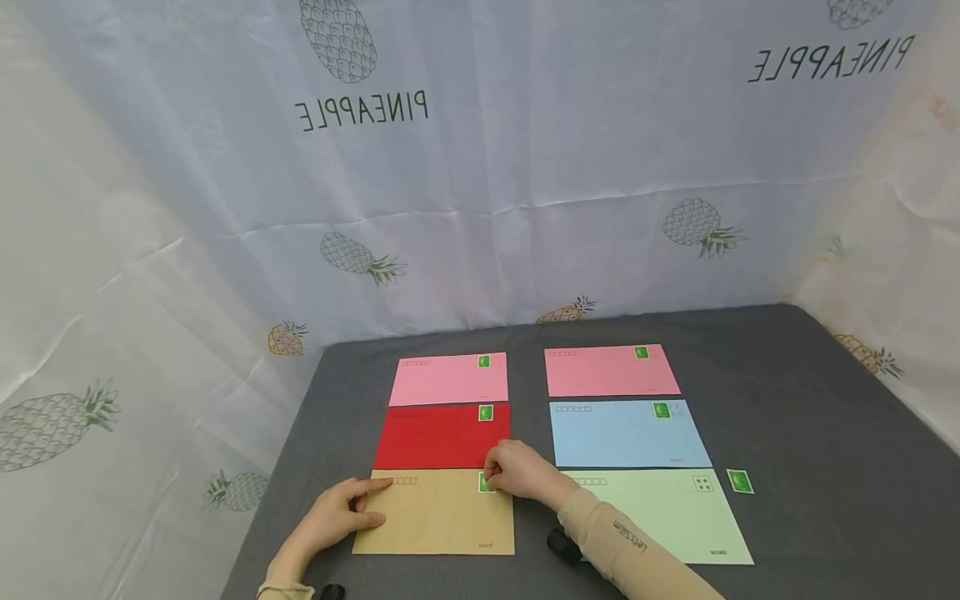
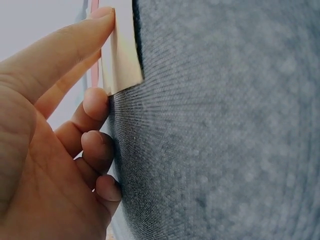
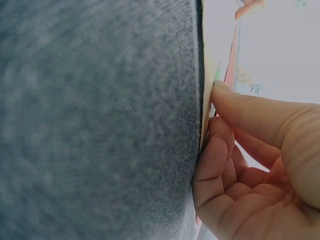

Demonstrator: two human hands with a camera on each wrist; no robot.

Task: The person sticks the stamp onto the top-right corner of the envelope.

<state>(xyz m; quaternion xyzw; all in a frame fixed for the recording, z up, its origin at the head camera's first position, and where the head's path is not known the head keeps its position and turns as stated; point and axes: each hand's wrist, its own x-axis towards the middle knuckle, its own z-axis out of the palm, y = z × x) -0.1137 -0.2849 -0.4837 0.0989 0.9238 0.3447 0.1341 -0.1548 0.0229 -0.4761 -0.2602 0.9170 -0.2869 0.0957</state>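
A tan envelope (image 1: 435, 521) lies flat at the front left. My left hand (image 1: 339, 518) rests on its left side, index finger reaching its upper left corner and thumb on its left edge; in the left wrist view, that hand (image 2: 60, 115) has its other fingers loosely bent against the cloth. At the envelope's upper right corner, my right hand (image 1: 525, 472) pinches a green stamp (image 1: 483, 483), partly covered by the fingers. In the right wrist view, the thumb of my right hand (image 3: 260, 150) meets the stamp's green edge (image 3: 217, 74).
Behind the tan envelope lie a stamped red envelope (image 1: 435, 442) and a stamped pink one (image 1: 442, 383). On the right are another pink envelope (image 1: 600, 375), a blue one (image 1: 622, 437) and a green one (image 1: 660, 525), under my right forearm. One loose stamp (image 1: 739, 482) sits beside it.
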